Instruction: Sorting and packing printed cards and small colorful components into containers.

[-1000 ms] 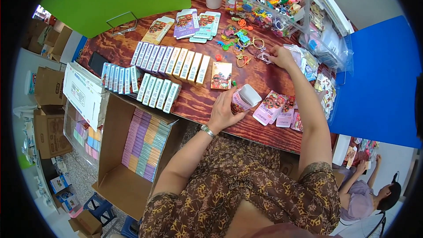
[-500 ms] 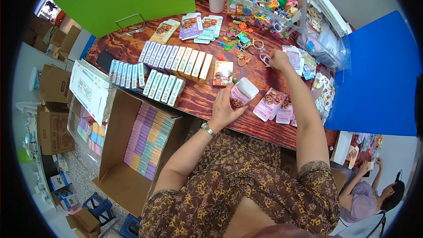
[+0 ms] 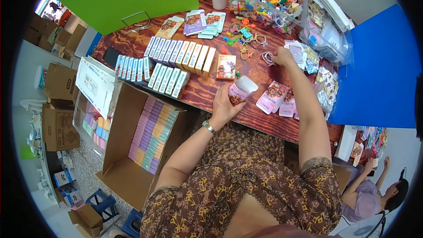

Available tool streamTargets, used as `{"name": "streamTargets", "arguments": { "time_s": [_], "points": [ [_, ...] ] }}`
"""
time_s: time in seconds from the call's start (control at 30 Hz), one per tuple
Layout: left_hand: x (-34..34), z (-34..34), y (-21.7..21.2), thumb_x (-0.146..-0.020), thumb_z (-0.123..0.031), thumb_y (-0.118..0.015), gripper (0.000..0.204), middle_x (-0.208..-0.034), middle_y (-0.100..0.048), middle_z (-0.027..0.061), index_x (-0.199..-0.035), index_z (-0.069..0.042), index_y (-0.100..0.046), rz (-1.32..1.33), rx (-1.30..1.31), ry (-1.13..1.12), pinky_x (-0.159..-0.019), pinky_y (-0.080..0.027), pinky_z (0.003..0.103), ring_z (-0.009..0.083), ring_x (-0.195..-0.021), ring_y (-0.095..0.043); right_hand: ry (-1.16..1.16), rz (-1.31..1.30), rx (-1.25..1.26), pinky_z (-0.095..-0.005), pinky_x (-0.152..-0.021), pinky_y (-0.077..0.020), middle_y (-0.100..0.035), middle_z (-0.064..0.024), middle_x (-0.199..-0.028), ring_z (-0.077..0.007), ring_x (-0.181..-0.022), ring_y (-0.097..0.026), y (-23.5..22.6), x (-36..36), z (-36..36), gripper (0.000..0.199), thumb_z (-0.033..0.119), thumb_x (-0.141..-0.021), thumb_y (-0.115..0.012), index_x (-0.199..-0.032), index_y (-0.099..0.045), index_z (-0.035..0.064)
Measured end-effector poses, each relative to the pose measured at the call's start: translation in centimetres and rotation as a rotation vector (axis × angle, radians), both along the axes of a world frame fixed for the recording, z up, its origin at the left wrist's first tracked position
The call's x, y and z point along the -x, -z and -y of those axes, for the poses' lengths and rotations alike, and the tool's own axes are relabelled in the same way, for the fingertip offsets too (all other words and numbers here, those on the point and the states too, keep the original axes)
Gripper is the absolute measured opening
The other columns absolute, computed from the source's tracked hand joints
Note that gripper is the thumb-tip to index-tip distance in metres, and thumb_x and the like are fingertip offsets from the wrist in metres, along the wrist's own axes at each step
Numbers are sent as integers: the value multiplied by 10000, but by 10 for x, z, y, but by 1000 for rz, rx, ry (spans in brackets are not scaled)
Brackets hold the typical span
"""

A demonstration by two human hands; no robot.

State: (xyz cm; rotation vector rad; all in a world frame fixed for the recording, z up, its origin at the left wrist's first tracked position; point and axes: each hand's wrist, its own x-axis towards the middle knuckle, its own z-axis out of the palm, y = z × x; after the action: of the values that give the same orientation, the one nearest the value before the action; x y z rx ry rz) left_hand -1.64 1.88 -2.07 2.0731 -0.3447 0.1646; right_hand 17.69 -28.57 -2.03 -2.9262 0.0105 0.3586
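Note:
My left hand (image 3: 225, 105) is wrapped round a small pink carton (image 3: 236, 97), holding it tilted above the table's front edge. The carton's top gapes, showing its white inside. Out to the right, the fingers of my right hand (image 3: 282, 56) are pinched together at the edge of a pale pink looped band (image 3: 267, 58). Just beyond the carton lies an orange and white box (image 3: 226, 67) with a small green piece beside it. Flattened pink cartons (image 3: 271, 98) overlap on the table between my two hands.
Rows of filled boxes (image 3: 180, 57) stand at the left. Behind are loose coloured trinkets (image 3: 246, 35) and a clear bin (image 3: 269, 0) of trinkets. Packets (image 3: 327, 83) lie at right, near a blue panel (image 3: 374, 70). A cardboard box (image 3: 119, 150) stands below the table; a co-worker (image 3: 363, 198) sits at right.
The pink carton in my left hand has tipped and shifted a little to the left. My right hand stays by the pale pink band, which shows more loops now. The whole view has shifted slightly.

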Motion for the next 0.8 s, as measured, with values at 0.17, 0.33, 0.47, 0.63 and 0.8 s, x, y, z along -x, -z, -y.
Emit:
{"name": "streamTargets", "arguments": {
  "time_s": [0.17, 0.33, 0.47, 0.63, 0.8],
  "points": [
    [0, 6, -5, -664, -186, -913, 742, -1161, -600, 173, -1260, -6, -510, 160, 7, -81, -904, -492, 438, 361, -1070, -594, 198, -240, -74, -441, -898, -556, -714, -261, -1089, -344, -1047, -705, 0, -6, -6, 371, 327, -804, -722, -981, -760, 4],
    [2, 7, -6, -659, -173, -910, 792, -1193, -575, 176, -1303, -15, -477, 144, 78, -65, -928, -475, 458, 369, -1105, -563, 167, -147, 86, -472, -951, -536, -682, -249, -1206, -403, -1110, -671, 8, -5, -17, 448, 332, -837, -711, -1144, -707, 6],
    [4, 4, -4, -680, -186, -907, 892, -1262, -539, 204, -1394, -4, -403, 60, 14, -42, -968, -466, 455, 381, -1145, -549, 41, 2, 77, -492, -891, -537, -696, -287, -1059, -415, -1034, -680, 7, 6, -23, 328, 204, -834, -683, -1065, -670, -28],
    [6, 3, -15, -716, -207, -891, 948, -1296, -510, 230, -1455, -2, -334, 89, 26, 19, -987, -470, 463, 401, -1158, -542, 53, -63, 135, -499, -938, -518, -662, -275, -1184, -421, -1115, -646, -4, 13, -29, 452, 215, -852, -688, -1232, -556, 8],
    [10, -9, -8, -731, -208, -886, 942, -1336, -490, 245, -1441, -5, -302, 122, -33, 94, -990, -477, 455, 386, -1221, -541, -175, 268, -254, -465, -1043, -468, -506, -236, -1412, -411, -1299, -520, -32, 37, -37, 497, 130, -823, -686, -1307, -574, 141]
  ]
}}
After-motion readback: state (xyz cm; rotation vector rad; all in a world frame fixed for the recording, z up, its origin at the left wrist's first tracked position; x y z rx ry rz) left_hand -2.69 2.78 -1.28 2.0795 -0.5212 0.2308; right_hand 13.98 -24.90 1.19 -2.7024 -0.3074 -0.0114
